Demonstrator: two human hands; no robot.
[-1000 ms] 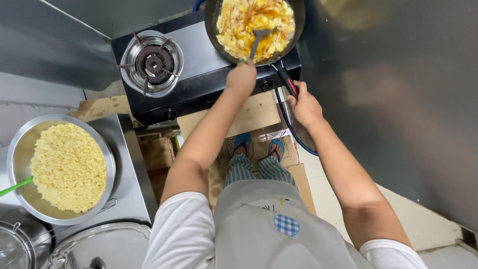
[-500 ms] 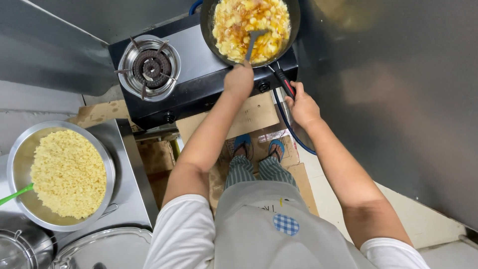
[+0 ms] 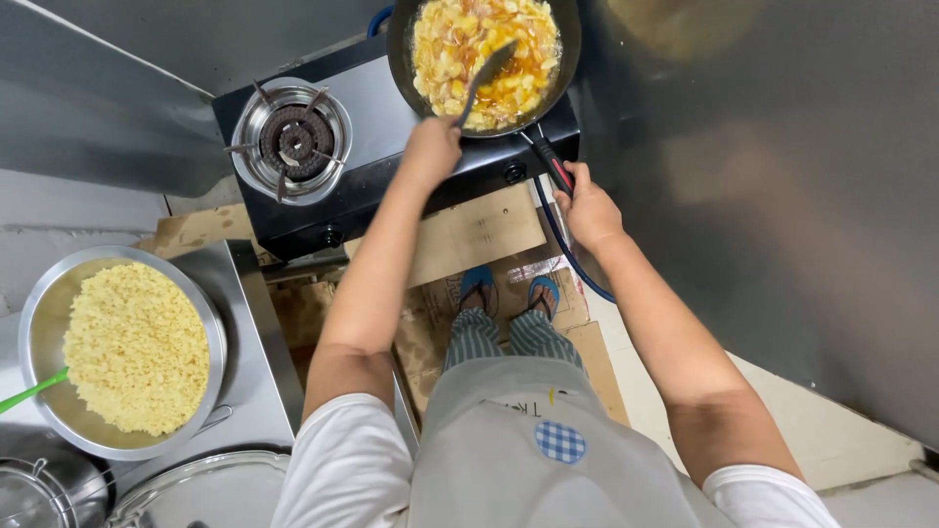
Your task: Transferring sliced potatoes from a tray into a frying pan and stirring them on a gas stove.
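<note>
A small kitchen corner with grey metal walls is seen from above, and flat cardboard [image 3: 479, 230] lies on the floor under the person's feet in blue sandals [image 3: 509, 288]. A black two-burner gas stove [image 3: 391, 161] stands in front of the person. Its left burner [image 3: 290, 140] has nothing on it. On the right burner sits a dark frying pan [image 3: 572, 44] full of yellow food pieces [image 3: 469, 49] in shiny oil.

The left hand [image 3: 430, 152] is curled shut around the handle end of a spatula [image 3: 486, 80]. The spatula runs long and slanted, up and to the right from the fingers, and its blade rests in the middle of the food. The right hand [image 3: 590, 207] is closed around the pan's black and red handle [image 3: 550, 166], which sticks out from the pan toward the person, down and to the right. So the pan lies just ahead of both hands, a bit to the right, and the left hand is the nearer one to the food.

A blue hose [image 3: 567, 244] runs down beside the stove. Off to the left, well apart from the hands, a round metal bowl [image 3: 210, 328] holds pale yellow crumbs [image 3: 137, 347], with a green handle [image 3: 29, 391] poking in. The person wears a grey apron [image 3: 528, 460].
</note>
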